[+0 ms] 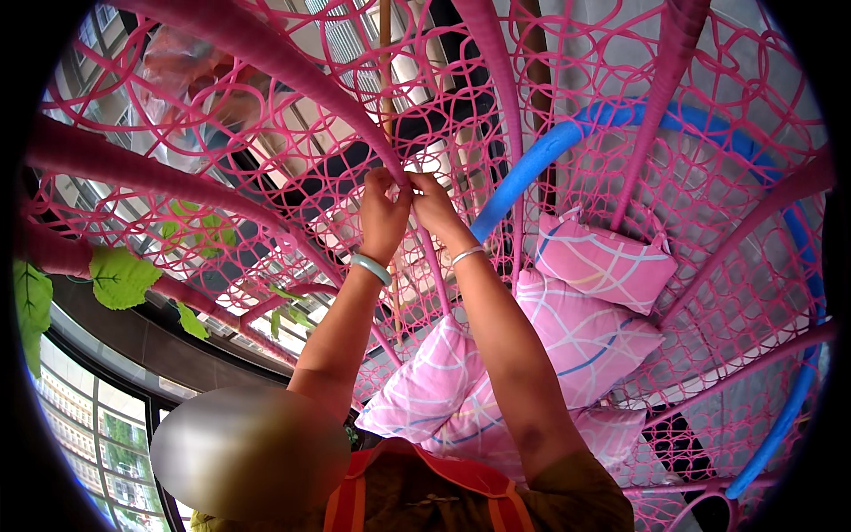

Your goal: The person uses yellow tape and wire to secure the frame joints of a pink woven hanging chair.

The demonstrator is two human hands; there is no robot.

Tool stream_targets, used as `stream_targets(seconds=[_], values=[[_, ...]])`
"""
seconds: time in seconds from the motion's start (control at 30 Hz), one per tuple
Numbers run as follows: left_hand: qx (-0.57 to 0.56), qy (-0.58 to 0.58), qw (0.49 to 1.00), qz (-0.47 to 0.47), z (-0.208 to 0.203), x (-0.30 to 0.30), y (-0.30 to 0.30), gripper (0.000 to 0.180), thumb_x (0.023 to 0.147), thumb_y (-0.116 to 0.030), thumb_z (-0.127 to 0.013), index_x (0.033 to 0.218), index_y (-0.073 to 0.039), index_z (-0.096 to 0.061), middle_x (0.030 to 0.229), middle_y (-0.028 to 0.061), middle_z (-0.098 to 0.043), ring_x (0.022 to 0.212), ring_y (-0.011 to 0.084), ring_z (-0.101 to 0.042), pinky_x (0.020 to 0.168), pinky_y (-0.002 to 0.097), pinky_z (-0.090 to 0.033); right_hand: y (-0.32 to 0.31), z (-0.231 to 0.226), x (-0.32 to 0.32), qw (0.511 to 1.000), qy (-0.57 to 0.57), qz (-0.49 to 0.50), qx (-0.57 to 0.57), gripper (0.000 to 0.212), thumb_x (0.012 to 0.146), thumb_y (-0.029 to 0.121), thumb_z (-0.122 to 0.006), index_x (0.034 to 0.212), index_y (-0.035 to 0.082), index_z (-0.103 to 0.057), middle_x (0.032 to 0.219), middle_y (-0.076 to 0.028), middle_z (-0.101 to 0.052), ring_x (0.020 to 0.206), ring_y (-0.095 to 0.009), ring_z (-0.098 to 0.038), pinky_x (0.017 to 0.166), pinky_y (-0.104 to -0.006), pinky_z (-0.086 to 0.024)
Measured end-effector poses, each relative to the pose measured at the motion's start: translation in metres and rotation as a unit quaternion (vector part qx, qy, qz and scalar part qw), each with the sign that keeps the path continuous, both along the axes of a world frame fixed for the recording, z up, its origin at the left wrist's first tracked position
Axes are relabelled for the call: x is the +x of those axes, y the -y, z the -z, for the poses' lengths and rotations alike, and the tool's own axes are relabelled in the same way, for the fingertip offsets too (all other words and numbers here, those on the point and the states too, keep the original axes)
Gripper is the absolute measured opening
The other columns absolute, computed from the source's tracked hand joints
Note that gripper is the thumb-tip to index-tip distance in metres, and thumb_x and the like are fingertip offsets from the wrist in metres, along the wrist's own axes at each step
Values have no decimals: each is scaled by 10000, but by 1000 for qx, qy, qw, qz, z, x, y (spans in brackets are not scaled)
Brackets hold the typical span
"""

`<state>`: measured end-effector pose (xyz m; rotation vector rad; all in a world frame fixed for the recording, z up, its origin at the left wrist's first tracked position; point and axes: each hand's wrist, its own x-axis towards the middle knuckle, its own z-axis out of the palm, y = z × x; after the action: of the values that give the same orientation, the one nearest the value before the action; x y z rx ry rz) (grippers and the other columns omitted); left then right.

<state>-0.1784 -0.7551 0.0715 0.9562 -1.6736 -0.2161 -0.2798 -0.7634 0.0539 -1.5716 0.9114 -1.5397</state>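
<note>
Close together, both hands are raised to a slim pink wrapped rib of a woven hanging chair. My left hand, below which a pale green bangle circles the wrist, has its fingers bent in against the rib. From the other side, my right hand closes its fingers on the same rib; a thin silver bracelet is on that wrist. Any small thing between the fingertips is too small to make out. Pink looped netting spreads around the hands.
Pink patterned cushions lie in the chair below and right of my hands, with a smaller pillow on top. A blue tube curves along the right. Green leaves hang at the left, and clear plastic shows behind the netting.
</note>
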Motion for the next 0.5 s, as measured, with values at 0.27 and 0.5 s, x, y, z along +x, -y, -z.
stream_targets(seconds=[0.27,0.5], values=[[-25,0,998,-65,7,-14,4,367,721,-32,-662,1023,8,-459,895,129,-615,818,238,-604,721,321,-470,0,-1,-5,998,27,42,-43,276,749,-27,-447,960,12,-621,889,-196,-593,926,-301,-565,781,-344,-421],[-4,-168,986,2,24,-23,20,361,749,-17,-619,1061,9,-440,888,122,-613,723,160,-585,639,277,-469,10,11,-18,997,61,-32,36,339,749,-101,-438,1042,-15,-586,978,-131,-605,904,-200,-584,762,-290,-444]])
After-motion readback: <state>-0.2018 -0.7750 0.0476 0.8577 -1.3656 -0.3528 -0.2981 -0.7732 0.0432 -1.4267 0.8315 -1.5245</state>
